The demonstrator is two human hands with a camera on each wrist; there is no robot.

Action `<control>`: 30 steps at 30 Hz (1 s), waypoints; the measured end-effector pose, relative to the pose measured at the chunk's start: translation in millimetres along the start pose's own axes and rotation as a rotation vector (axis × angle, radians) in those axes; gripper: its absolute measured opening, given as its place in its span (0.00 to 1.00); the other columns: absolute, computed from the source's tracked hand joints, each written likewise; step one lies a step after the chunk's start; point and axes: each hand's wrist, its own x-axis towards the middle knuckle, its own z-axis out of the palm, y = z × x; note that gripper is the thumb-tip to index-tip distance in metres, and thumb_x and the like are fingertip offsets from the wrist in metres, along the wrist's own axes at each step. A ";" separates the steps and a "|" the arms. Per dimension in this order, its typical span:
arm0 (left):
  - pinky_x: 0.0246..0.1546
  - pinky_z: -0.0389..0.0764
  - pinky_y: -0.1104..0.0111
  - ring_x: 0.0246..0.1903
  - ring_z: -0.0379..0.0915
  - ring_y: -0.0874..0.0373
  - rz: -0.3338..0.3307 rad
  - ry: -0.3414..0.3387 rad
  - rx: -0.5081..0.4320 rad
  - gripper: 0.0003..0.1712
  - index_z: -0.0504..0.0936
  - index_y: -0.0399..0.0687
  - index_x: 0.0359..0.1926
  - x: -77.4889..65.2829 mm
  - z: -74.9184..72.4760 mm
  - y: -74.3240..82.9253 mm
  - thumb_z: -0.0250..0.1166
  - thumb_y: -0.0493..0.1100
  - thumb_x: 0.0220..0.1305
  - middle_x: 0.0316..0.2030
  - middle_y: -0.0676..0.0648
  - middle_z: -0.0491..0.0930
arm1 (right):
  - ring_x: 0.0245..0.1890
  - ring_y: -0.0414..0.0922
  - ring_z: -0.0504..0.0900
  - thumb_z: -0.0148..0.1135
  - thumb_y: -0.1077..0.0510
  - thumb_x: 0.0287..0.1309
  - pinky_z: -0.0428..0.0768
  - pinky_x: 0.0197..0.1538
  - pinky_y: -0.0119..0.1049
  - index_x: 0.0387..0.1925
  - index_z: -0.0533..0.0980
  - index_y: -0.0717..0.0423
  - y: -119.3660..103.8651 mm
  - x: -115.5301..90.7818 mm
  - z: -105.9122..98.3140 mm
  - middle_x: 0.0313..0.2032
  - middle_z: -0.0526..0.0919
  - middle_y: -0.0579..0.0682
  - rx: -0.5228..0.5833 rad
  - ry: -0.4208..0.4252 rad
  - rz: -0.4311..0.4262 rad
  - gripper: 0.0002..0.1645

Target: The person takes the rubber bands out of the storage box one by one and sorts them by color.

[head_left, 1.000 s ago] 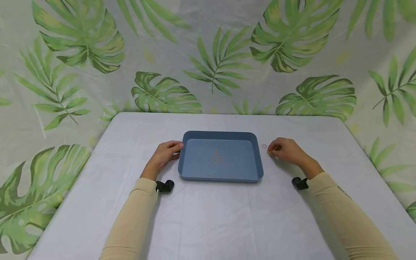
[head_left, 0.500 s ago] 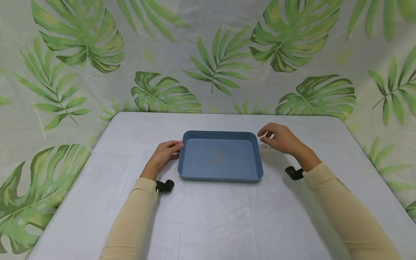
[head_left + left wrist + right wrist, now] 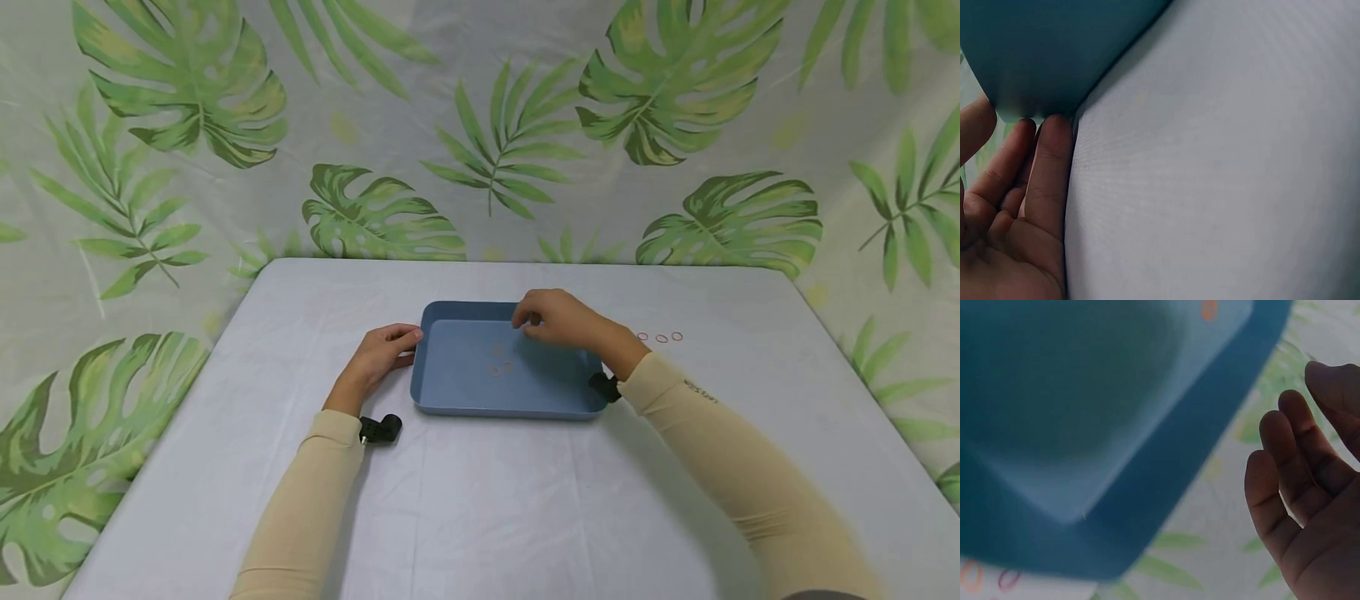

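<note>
A shallow blue tray (image 3: 465,379) lies on the white-covered table, several small thin loops (image 3: 495,372) like rubber bands in its middle. My left hand (image 3: 384,357) touches the tray's left side; in the left wrist view its straight fingers (image 3: 1047,169) rest against the outer wall, the thumb near the rim. Over the tray's right half hovers my right hand (image 3: 558,319), fingers bent loosely. Nothing shows between its fingers (image 3: 1279,444) in the right wrist view. An orange loop (image 3: 1209,309) is visible inside the tray there.
Red loops (image 3: 662,338) lie in a row on the table right of the tray, partly beside my right forearm. A leaf-patterned cloth (image 3: 495,133) hangs behind the table. Each wrist carries a black camera (image 3: 382,428).
My right hand has moved left from the loops beside the tray to above the tray, uncovering red loops on the table. My left hand and the tray have stayed put.
</note>
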 end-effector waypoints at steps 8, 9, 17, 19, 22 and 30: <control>0.58 0.83 0.66 0.55 0.74 0.57 0.000 0.001 -0.003 0.24 0.75 0.38 0.64 1.7 0.1 -1.8 0.60 0.45 0.73 0.62 0.39 0.74 | 0.43 0.52 0.84 0.61 0.66 0.63 0.85 0.48 0.44 0.42 0.84 0.60 2.5 11.5 27.2 0.44 0.84 0.56 0.003 -0.056 0.000 0.09; 0.59 0.83 0.66 0.56 0.74 0.57 0.001 0.001 -0.004 0.24 0.75 0.38 0.64 1.8 0.2 -1.5 0.60 0.45 0.73 0.62 0.39 0.74 | 0.43 0.51 0.84 0.61 0.66 0.63 0.85 0.48 0.43 0.42 0.84 0.59 3.2 11.8 29.3 0.44 0.84 0.56 -0.002 -0.060 0.004 0.09; 0.61 0.81 0.64 0.57 0.73 0.56 0.002 0.003 -0.004 0.24 0.74 0.37 0.64 0.6 0.3 -0.8 0.59 0.44 0.73 0.63 0.38 0.74 | 0.44 0.49 0.83 0.64 0.64 0.61 0.84 0.50 0.44 0.41 0.84 0.57 4.8 12.5 38.6 0.44 0.85 0.54 0.000 -0.125 0.066 0.08; 0.61 0.81 0.64 0.57 0.74 0.56 0.000 0.002 -0.004 0.24 0.74 0.37 0.64 1.0 0.1 -1.5 0.59 0.44 0.73 0.63 0.39 0.74 | 0.44 0.48 0.83 0.65 0.63 0.60 0.84 0.50 0.43 0.40 0.85 0.56 6.1 12.4 40.8 0.44 0.86 0.53 0.006 -0.135 0.074 0.07; 0.61 0.81 0.64 0.58 0.73 0.55 -0.001 0.001 0.000 0.24 0.75 0.38 0.64 1.6 -0.2 -1.6 0.59 0.45 0.73 0.63 0.39 0.74 | 0.44 0.47 0.83 0.68 0.62 0.59 0.84 0.50 0.42 0.39 0.85 0.55 8.4 12.3 43.6 0.43 0.85 0.52 0.006 -0.139 0.082 0.07; 0.62 0.81 0.63 0.60 0.73 0.53 0.004 0.003 0.003 0.24 0.75 0.39 0.64 2.4 -0.9 -1.4 0.60 0.45 0.72 0.63 0.39 0.74 | 0.41 0.45 0.80 0.72 0.58 0.54 0.82 0.48 0.41 0.38 0.85 0.53 10.1 13.8 46.3 0.40 0.81 0.51 -0.013 -0.160 0.061 0.08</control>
